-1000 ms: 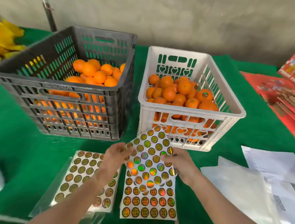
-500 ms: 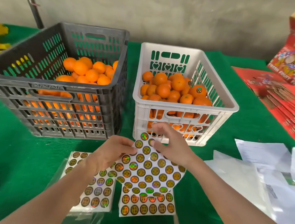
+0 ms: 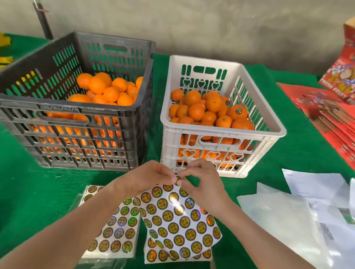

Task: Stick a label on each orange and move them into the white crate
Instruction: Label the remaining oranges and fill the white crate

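Note:
A white sheet of round gold labels [image 3: 179, 219] hangs tilted in front of me. My left hand [image 3: 144, 179] pinches its top corner. My right hand [image 3: 205, 182] pinches a label [image 3: 178, 179] at that same corner, fingertips meeting my left thumb. Behind my hands stands the white crate [image 3: 223, 134] with several oranges [image 3: 196, 111]; one orange [image 3: 237, 111] shows a label on top. Left of it the dark grey crate [image 3: 57, 108] holds several unlabelled oranges [image 3: 111, 93].
Two more label sheets lie on the green cloth, one at the left [image 3: 115, 229] and one [image 3: 157, 255] under the held sheet. White papers and plastic bags [image 3: 302, 225] lie at the right. Red fruit boxes [image 3: 340, 113] are stacked far right.
The held sheet has tipped down from upright to a flatter tilt. Both hands moved up to its top corner, and my right fingers closed on a label there.

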Available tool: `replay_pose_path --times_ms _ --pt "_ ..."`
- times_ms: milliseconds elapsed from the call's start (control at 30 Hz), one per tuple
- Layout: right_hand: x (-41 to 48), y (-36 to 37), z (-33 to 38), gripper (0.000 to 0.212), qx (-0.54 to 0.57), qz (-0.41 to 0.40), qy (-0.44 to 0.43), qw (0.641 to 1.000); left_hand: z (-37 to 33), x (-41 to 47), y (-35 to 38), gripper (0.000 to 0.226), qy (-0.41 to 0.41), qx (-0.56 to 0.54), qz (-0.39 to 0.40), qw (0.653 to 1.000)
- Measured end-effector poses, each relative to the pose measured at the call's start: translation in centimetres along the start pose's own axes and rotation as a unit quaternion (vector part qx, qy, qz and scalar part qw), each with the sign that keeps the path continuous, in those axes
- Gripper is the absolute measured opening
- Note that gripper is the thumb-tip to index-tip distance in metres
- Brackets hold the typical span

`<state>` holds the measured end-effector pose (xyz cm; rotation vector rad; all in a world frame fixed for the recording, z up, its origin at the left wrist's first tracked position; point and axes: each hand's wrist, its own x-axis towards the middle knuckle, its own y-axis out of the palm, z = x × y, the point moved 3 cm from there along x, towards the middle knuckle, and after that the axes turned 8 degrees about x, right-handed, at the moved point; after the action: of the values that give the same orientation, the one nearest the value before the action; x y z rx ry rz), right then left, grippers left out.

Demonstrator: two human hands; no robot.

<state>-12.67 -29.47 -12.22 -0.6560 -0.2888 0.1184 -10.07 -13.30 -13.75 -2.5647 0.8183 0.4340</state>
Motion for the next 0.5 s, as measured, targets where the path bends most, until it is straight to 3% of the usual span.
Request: replay_pose_path --times_ms 133,333,400,500 --pt "-0.3 0.2 -0.1 0.002 0.002 -0.001 0.010 1.000 0.0 0.3 0.4 0.018 0.020 0.033 0.027 0.999" --pt "-1.1 1.0 -1.2 0.014 0.007 -0.033 0.055 0.998 -0.1 0.8 1.0 0.021 0.022 0.085 0.038 0.995" --pt "-1.4 1.1 -1.2 0.018 0.003 -0.043 0.027 0.999 -0.1 1.0 0.8 0.019 0.003 0.078 0.048 0.996" --pt "-1.6 0.9 -0.5 0.018 -0.029 -0.063 -0.110 0.991 0.0 1.1 0.6 0.022 -0.038 0.036 0.096 0.994"
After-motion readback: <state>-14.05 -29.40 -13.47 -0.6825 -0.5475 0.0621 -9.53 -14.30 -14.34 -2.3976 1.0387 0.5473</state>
